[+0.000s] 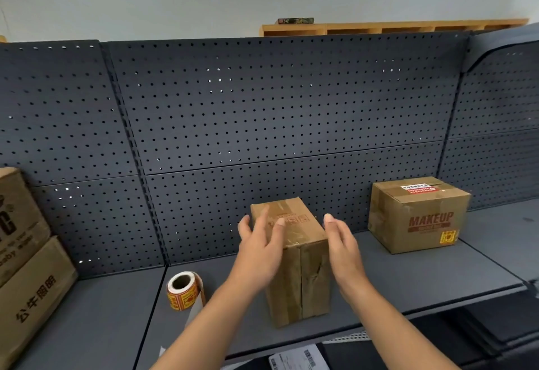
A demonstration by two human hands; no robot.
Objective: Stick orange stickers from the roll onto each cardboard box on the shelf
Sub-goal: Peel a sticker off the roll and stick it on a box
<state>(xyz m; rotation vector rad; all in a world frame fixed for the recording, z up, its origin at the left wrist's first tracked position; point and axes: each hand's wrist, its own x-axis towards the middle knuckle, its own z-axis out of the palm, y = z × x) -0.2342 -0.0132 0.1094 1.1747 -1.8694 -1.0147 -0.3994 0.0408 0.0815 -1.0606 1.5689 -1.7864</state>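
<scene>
- Sticker roll [185, 291]: stands on the shelf [116, 311], core opening upward, left of and nearer than the left hand. Nothing holds it. Judged light; take by the outer rim.
- Left hand [259, 241]: fingers straight and spread over the top left edge of the middle box [300, 276]. Contact cannot be confirmed.
- Right hand [341, 241]: fingers straight, just beside the box's right face, holding nothing.
- Middle box: upright between the hands, taped, front creased. No orange sticker on the visible faces. Judged stiff and fairly light. The glossy tape may slip, so grip the bare side faces.
- MAKEUP box [417, 215]: right of and beyond the right hand, with an orange sticker [448, 237] on its front.
</scene>
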